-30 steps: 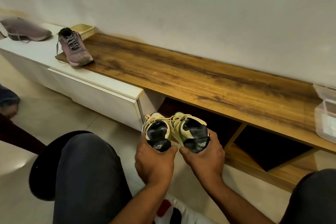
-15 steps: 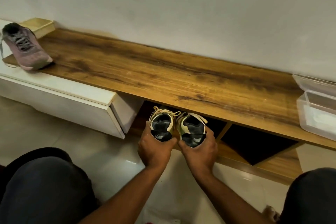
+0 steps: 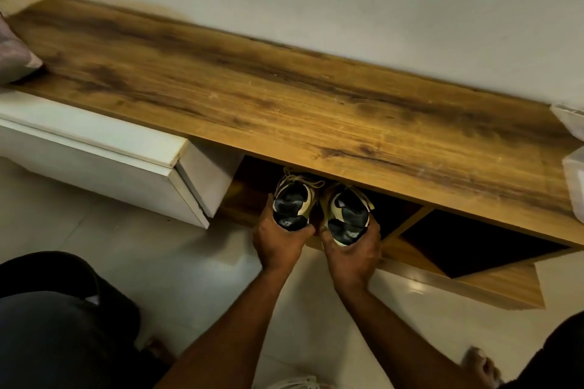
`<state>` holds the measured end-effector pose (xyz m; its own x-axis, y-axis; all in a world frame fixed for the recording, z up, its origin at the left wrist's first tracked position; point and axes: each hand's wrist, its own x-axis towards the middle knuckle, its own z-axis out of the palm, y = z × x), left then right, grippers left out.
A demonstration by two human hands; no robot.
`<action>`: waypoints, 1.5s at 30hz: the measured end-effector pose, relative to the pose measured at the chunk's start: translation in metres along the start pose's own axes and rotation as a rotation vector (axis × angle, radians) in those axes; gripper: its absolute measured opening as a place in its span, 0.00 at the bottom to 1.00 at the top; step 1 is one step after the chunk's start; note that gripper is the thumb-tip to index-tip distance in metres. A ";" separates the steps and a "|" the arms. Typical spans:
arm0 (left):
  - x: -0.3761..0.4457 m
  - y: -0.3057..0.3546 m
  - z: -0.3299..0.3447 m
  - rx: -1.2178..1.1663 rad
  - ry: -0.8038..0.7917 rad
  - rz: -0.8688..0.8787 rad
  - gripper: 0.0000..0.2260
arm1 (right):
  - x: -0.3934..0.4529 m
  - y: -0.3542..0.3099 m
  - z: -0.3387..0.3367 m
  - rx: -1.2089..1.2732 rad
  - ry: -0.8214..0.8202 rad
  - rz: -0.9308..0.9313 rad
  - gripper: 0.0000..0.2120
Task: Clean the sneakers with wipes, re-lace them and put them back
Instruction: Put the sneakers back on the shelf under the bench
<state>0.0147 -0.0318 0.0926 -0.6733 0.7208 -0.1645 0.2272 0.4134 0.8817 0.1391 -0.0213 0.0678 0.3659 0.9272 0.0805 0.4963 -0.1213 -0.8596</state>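
The light is warm and rather dim, with a yellow tint. Where the hands (image 3: 316,240) grip the sneakers (image 3: 319,205), the picture is sharp enough to read the heel logos. Just beyond the grip, the open compartment (image 3: 252,180) is almost black in shadow. Below the grip, the floor tiles (image 3: 189,249) show soft pale glare. Above it, the wooden top (image 3: 252,98) curves from the wide lens, and far to both sides the edges are blurred.
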 end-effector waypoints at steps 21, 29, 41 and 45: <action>0.083 -0.092 0.069 -0.036 -0.175 0.039 0.54 | 0.026 0.068 0.082 0.037 -0.121 0.043 0.46; 0.103 -0.112 0.094 0.010 -0.272 0.078 0.56 | 0.053 0.082 0.104 -0.029 -0.143 0.150 0.39; 0.107 -0.104 0.104 0.150 -0.372 0.046 0.58 | 0.069 0.076 0.106 -0.232 -0.287 0.149 0.31; 0.110 -0.102 0.102 0.159 -0.344 0.010 0.55 | 0.071 0.069 0.102 -0.264 -0.319 0.169 0.28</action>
<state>-0.0113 0.0620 -0.0605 -0.4008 0.8588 -0.3192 0.3566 0.4672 0.8090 0.1189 0.0719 -0.0377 0.2184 0.9444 -0.2458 0.6492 -0.3287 -0.6859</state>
